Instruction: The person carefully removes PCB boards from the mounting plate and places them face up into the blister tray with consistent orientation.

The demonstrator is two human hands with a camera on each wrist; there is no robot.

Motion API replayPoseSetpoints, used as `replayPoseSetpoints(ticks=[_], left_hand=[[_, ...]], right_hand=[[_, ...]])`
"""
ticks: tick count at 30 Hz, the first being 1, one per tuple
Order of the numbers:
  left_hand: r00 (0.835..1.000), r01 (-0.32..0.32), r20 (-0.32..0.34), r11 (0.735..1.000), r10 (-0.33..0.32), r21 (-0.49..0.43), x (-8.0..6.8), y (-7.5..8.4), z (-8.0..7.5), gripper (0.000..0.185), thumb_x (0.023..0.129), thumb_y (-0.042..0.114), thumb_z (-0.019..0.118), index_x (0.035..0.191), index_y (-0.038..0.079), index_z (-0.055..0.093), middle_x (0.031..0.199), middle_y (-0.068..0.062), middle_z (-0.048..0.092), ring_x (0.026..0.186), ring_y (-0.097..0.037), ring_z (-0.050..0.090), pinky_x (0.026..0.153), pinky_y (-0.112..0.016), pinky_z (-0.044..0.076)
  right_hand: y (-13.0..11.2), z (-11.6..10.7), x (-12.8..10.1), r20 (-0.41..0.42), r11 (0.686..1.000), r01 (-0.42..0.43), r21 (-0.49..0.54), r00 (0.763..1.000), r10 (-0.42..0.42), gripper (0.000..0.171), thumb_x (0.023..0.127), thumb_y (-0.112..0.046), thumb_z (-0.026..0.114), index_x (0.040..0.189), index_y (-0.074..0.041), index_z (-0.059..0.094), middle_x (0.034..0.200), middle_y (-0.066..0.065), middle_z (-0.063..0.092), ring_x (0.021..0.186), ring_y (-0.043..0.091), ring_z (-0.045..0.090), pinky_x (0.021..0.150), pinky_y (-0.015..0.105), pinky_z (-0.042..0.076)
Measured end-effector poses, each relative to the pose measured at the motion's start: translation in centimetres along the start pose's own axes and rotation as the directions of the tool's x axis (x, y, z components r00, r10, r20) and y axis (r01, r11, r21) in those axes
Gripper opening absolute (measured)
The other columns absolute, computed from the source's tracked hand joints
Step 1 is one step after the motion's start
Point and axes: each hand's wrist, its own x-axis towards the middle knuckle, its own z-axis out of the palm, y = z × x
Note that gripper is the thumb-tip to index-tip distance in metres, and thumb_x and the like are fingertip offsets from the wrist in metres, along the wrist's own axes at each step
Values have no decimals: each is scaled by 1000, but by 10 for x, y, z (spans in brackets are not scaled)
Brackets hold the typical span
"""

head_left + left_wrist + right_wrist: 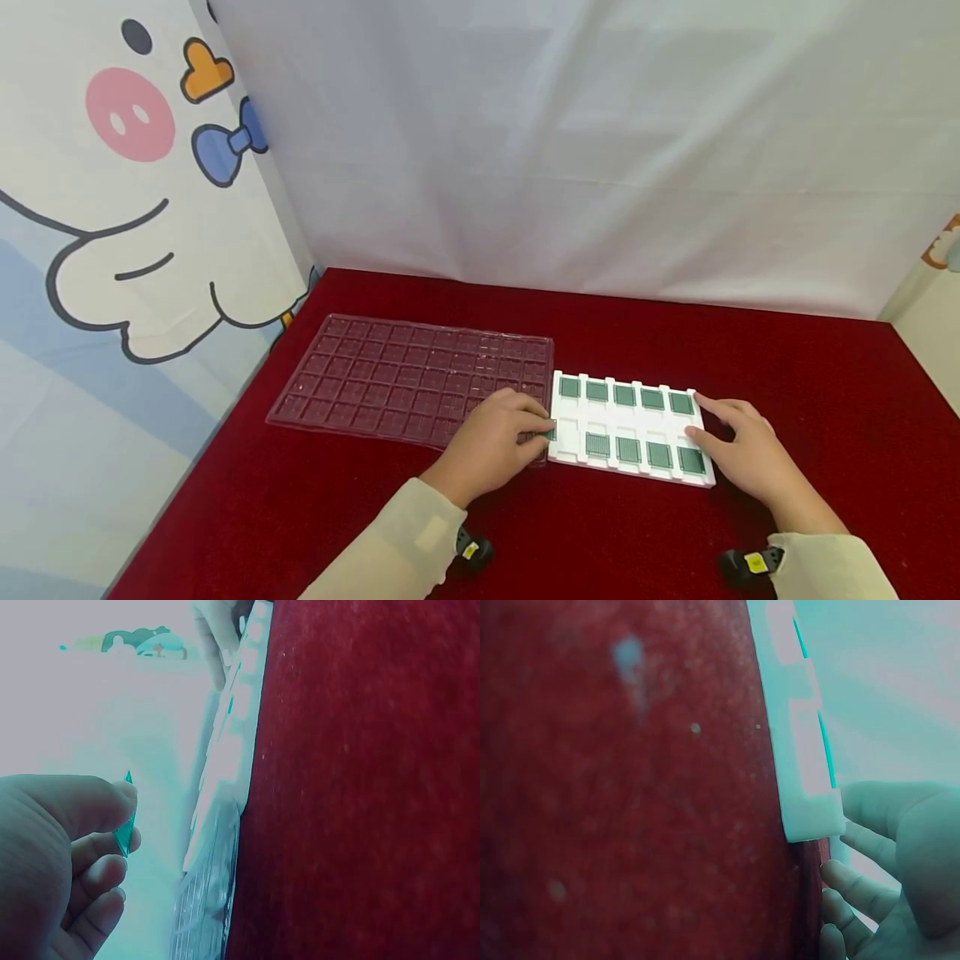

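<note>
My left hand [491, 442] pinches a small green circuit board [551, 432] between thumb and fingertips, at the left end of a white tray [600, 418]. In the left wrist view the board [126, 832] shows nearly edge-on, above the trays. Green boards sit in several slots of the white tray in two rows; the front-left slot [567, 437] shows bare white. My right hand [750, 450] rests at the tray's right end, thumb over the edge and index finger at the far corner. In the right wrist view its other fingers [859, 889] hang loosely beyond the tray end.
A clear plastic tray [397, 379] with many square pockets lies left of the white tray, their edges meeting. Both are on a red cloth-covered table [600, 542]. A white curtain [585, 150] hangs behind, and a cartoon-printed cloth [142, 275] stands at the left.
</note>
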Motion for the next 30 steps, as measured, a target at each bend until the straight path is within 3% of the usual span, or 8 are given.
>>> replayPoseSetpoints(ticks=[8, 30], left_hand=[[1000, 18, 17, 1000, -18, 18, -5, -6, -2, 21, 97, 22, 75, 117, 17, 81, 120, 6, 70, 111, -13, 60, 96, -27, 52], [1000, 23, 15, 1000, -23, 11, -13, -15, 2, 20, 97, 22, 75, 116, 18, 81, 120, 6, 70, 110, -14, 60, 94, -29, 54]], right_hand=[[0, 1, 0, -2, 1000, 1, 5, 1000, -1, 67, 99, -28, 69, 153, 2, 44, 146, 34, 40, 128, 56, 38, 99, 74, 39], [1, 2, 0, -3, 1000, 6, 4, 1000, -6, 67, 99, -27, 69, 154, 2, 43, 146, 35, 39, 128, 56, 38, 100, 74, 38]])
